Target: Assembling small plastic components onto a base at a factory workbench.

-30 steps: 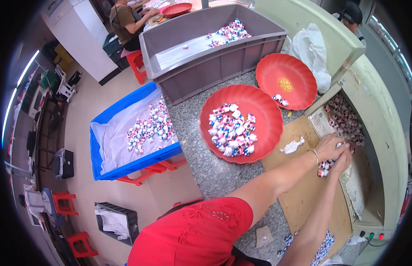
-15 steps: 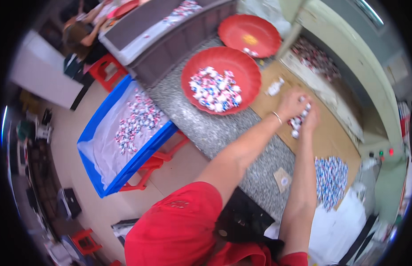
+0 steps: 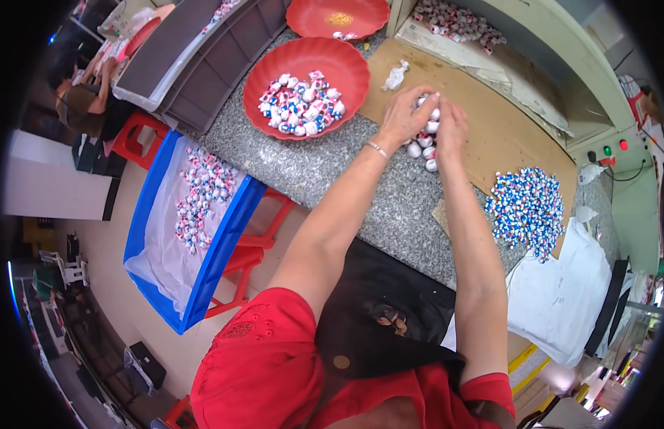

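Cupped together, inward of the near edge of the counter (image 3: 389, 207), the left hand (image 3: 405, 119) and right hand (image 3: 453, 130) grasped a cluster of small white trinkets (image 3: 425, 141) between them. A pile of tiny blue-and-white pieces (image 3: 526, 207) lay toward that edge, rightward; a red bowl (image 3: 296, 57) stood left.

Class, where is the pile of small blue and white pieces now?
In the head view, the pile lies toward the right, at the right end of the brown board, beside the right forearm and above the white sheet.
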`<action>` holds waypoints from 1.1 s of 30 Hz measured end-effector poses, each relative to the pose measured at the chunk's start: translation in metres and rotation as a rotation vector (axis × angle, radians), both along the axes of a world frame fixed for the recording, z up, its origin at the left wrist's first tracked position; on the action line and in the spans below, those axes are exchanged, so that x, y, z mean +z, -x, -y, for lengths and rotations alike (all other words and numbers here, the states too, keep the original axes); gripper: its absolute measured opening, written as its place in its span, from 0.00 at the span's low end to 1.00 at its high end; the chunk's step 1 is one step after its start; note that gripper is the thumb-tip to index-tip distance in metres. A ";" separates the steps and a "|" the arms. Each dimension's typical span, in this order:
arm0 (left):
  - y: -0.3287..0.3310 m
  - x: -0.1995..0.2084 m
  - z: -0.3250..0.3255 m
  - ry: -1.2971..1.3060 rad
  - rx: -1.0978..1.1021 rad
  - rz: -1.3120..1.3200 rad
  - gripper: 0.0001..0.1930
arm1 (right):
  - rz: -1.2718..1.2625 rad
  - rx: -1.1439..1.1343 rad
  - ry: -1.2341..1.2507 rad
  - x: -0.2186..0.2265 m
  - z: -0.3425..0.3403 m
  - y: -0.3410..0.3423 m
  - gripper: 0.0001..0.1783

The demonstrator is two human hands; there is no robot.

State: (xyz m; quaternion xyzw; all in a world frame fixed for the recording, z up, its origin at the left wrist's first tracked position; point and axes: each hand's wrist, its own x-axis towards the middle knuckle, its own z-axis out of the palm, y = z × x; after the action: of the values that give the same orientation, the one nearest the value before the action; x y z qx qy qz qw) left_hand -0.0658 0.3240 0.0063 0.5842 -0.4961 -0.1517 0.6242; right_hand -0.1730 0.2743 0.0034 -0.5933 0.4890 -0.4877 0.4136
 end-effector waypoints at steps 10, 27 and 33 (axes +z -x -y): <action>-0.001 0.000 -0.024 0.012 -0.057 0.090 0.13 | -0.197 0.156 0.114 -0.003 -0.018 0.016 0.15; -0.011 0.014 -0.019 0.254 0.176 0.175 0.07 | -0.815 0.384 0.422 0.055 -0.083 0.212 0.07; -0.003 0.049 -0.054 0.370 0.199 0.232 0.04 | -0.980 0.422 0.444 0.048 -0.078 0.204 0.06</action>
State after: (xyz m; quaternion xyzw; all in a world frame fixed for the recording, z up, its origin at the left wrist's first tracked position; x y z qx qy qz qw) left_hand -0.0624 0.3782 0.0553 0.5194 -0.5238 0.0719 0.6713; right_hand -0.3772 0.3525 0.0511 -0.9071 0.3806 -0.1538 0.0925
